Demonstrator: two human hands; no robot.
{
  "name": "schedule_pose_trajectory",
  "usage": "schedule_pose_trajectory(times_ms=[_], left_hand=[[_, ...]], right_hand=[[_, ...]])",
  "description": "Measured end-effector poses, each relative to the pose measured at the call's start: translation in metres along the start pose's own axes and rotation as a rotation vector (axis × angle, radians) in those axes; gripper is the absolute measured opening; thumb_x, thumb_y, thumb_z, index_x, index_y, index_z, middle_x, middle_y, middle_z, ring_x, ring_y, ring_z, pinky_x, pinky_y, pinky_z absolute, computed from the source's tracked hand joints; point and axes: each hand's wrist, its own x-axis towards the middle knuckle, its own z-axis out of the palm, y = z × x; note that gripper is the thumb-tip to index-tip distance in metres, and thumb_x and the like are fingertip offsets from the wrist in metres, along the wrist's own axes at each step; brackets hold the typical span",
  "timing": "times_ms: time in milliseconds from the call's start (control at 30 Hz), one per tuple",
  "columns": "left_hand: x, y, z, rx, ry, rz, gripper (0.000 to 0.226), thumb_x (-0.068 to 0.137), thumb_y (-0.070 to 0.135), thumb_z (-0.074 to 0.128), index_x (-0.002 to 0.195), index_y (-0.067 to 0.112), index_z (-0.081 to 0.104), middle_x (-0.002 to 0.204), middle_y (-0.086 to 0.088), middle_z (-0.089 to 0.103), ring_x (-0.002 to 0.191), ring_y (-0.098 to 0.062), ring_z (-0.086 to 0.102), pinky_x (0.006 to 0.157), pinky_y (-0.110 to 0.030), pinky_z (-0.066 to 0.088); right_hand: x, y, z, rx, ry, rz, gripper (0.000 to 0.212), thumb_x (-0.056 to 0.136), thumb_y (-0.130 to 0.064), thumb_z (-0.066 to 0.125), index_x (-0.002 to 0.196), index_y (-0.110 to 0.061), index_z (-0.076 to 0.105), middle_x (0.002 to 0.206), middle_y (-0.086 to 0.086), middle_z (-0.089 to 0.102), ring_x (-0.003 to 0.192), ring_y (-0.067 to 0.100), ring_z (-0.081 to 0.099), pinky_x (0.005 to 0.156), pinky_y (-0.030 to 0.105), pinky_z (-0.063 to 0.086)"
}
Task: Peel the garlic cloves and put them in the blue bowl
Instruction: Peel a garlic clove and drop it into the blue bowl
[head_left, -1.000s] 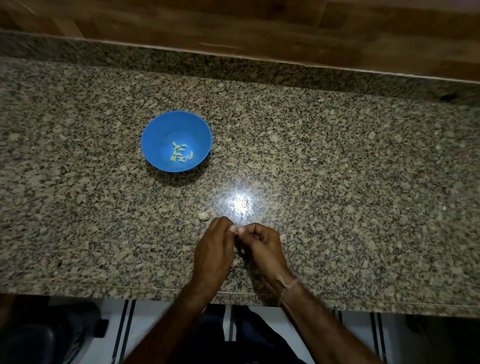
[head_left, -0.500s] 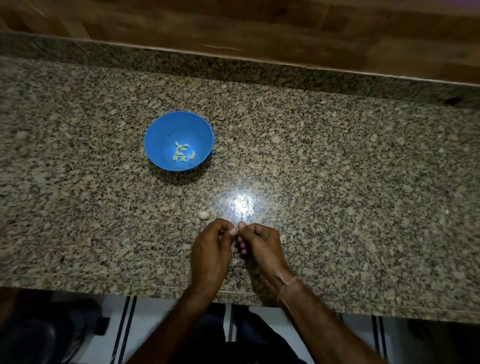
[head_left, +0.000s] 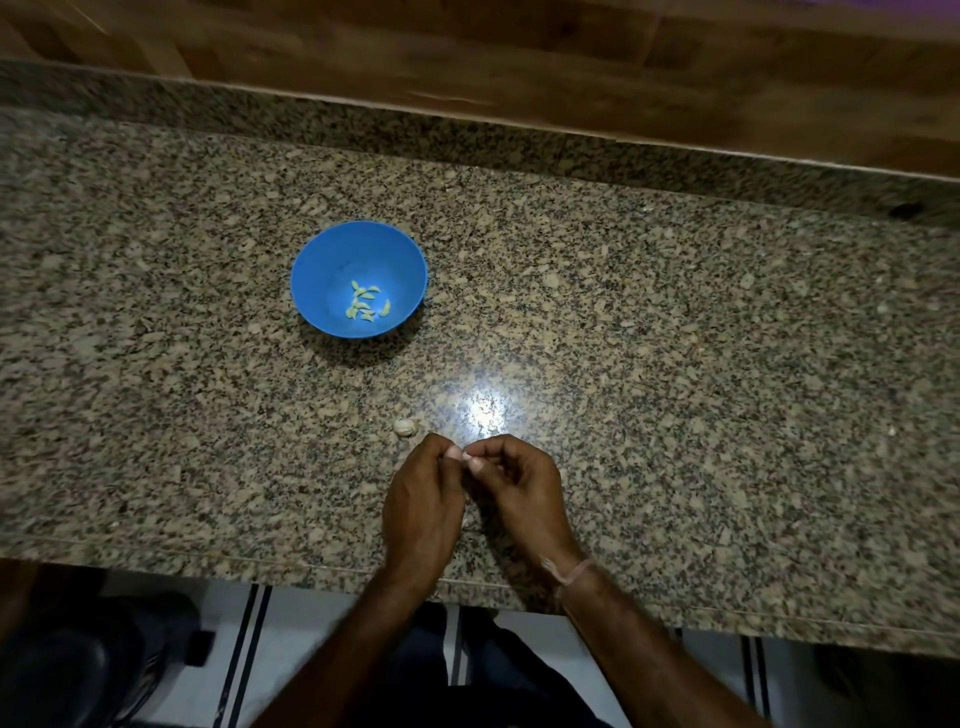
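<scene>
One blue bowl (head_left: 332, 270), one loose clove (head_left: 404, 427) — two hands (head_left: 422, 501) (head_left: 527, 491), fingertips meeting.

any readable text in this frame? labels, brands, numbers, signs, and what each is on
No readable text anywhere in the head view.
blue bowl: plain, no label or mark.
counter: granite speckle only.
wooden wall: grain only.
wrist thread: no print.
garlic clove pinched between left hand and right hand: mostly hidden, nothing to read.
</scene>
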Motion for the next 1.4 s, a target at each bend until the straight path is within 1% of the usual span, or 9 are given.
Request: schedule_pose_trajectory(times_ms=[133,367,600,833,967,1033,1100,1233,1400], left_hand=[[-0.002,-0.001,-0.001,-0.02,-0.008,0.034,0.017,0.105,0.029,0.053,0.09,0.03,0.062,0.077,0.012,0.063,0.07,-0.004,0.058,0.056,-0.027,0.039],[-0.004,-0.003,-0.001,-0.048,0.054,0.061,0.004,0.099,0.031,0.066,0.097,0.032,0.07,0.088,0.018,0.069,0.084,-0.004,0.063,0.068,-0.033,0.054],[-0.005,0.006,0.0,-0.083,0.076,-0.061,0.005,0.097,0.032,0.067,0.092,0.033,0.069,0.081,0.016,0.069,0.074,0.003,0.062,0.062,-0.024,0.049],[-0.003,0.001,0.003,-0.163,0.113,-0.093,0.007,0.098,0.031,0.066,0.095,0.027,0.071,0.082,0.015,0.069,0.075,0.002,0.062,0.063,-0.023,0.048],[-0.001,-0.003,0.001,-0.085,0.127,-0.121,0.022,0.097,0.037,0.068,0.079,0.026,0.064,0.072,0.01,0.066,0.067,-0.008,0.061,0.057,-0.024,0.041],[0.001,-0.004,0.001,-0.103,0.124,-0.084,0.011,0.097,0.021,0.068,0.091,0.029,0.064,0.089,0.011,0.066,0.073,-0.003,0.059,0.059,-0.022,0.042],[0.002,-0.004,0.0,-0.19,0.079,-0.044,0.021,0.095,0.011,0.068,0.103,0.031,0.067,0.102,0.011,0.066,0.084,0.001,0.061,0.067,-0.013,0.048],[0.0,-0.005,0.001,-0.309,-0.025,-0.048,0.016,0.095,0.015,0.07,0.098,0.03,0.076,0.093,0.014,0.075,0.088,-0.005,0.071,0.078,-0.035,0.062],[0.001,-0.004,-0.003,-0.28,-0.008,-0.038,0.017,0.093,0.013,0.071,0.093,0.029,0.075,0.086,0.014,0.075,0.082,-0.003,0.07,0.074,-0.039,0.062]], right_hand=[[-0.001,-0.002,-0.004,-0.072,0.041,-0.031,0.01,0.098,-0.009,0.07,0.096,-0.013,0.078,0.094,0.005,0.079,0.094,0.026,0.076,0.088,0.051,0.062],[-0.001,-0.001,-0.007,0.001,0.054,0.071,0.007,0.096,-0.011,0.072,0.095,-0.011,0.079,0.092,0.01,0.079,0.09,0.027,0.076,0.085,0.045,0.062],[-0.003,-0.001,-0.005,0.095,0.038,0.093,0.008,0.094,-0.012,0.076,0.096,-0.005,0.076,0.095,0.018,0.078,0.097,0.039,0.075,0.088,0.048,0.062],[-0.003,-0.002,-0.004,0.2,0.09,0.23,0.015,0.097,-0.01,0.072,0.101,0.004,0.073,0.089,0.024,0.075,0.079,0.023,0.069,0.071,0.031,0.058],[-0.003,-0.004,-0.004,0.28,0.093,0.256,0.02,0.098,-0.009,0.07,0.103,0.01,0.069,0.083,0.018,0.072,0.072,0.019,0.065,0.065,0.027,0.056],[-0.002,-0.004,-0.005,0.289,0.086,0.262,0.02,0.098,-0.01,0.071,0.103,0.01,0.068,0.083,0.017,0.072,0.073,0.02,0.066,0.066,0.027,0.056],[-0.003,-0.003,-0.005,0.287,0.066,0.261,0.018,0.098,-0.01,0.07,0.102,0.008,0.069,0.085,0.018,0.073,0.077,0.022,0.067,0.07,0.029,0.057],[-0.004,-0.004,-0.006,0.245,0.017,0.224,0.009,0.098,-0.007,0.069,0.097,0.002,0.069,0.088,0.022,0.074,0.079,0.024,0.067,0.075,0.034,0.057],[-0.006,-0.003,-0.003,0.272,-0.012,0.183,0.011,0.097,-0.004,0.069,0.099,0.006,0.066,0.095,0.026,0.075,0.086,0.032,0.069,0.077,0.035,0.059]])
